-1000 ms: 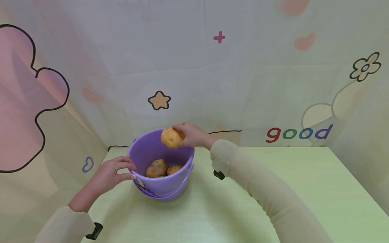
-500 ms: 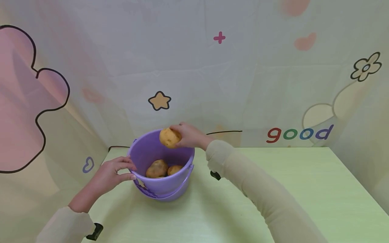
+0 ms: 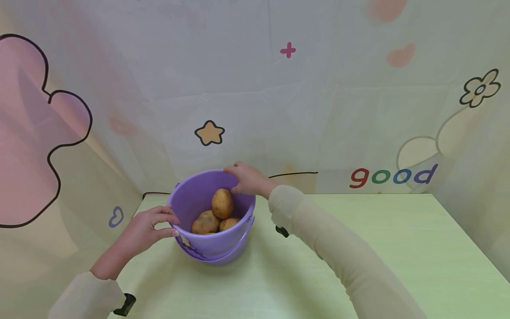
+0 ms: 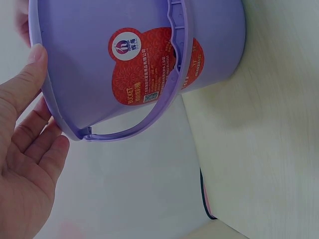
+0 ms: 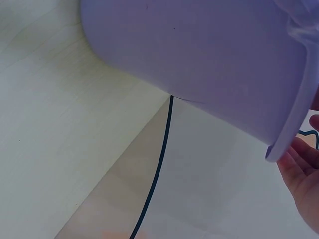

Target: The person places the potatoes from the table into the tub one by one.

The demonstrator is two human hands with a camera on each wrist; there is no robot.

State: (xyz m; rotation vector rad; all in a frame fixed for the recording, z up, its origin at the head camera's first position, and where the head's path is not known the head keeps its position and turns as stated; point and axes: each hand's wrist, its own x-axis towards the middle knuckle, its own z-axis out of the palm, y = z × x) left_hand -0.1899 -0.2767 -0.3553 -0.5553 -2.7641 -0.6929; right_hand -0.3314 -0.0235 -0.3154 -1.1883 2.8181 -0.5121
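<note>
A purple bucket (image 3: 213, 243) stands upright on the table, its handle hanging down in front. Inside it two potatoes show at the bottom, a brown-patched potato (image 3: 206, 222) and a smaller potato (image 3: 229, 223). Just above them is an oval potato (image 3: 222, 204), below my right hand and apart from it. My left hand (image 3: 153, 223) holds the bucket's left rim, thumb outside and fingers at the edge; the left wrist view shows the thumb (image 4: 30, 72) against the rim. Over the right side of the opening is my right hand (image 3: 249, 178), fingers spread and holding nothing.
The pale green table (image 3: 358, 248) stretches to the right of the bucket. A printed cloth backdrop (image 3: 338, 110) rises close behind the bucket and along both sides. A red label (image 4: 139, 64) is stuck on the bucket's side.
My right hand has shifted slightly left and let go of the potato, which now sits lower, inside the bucket near the other potatoes. The left hand stays at the rim.
</note>
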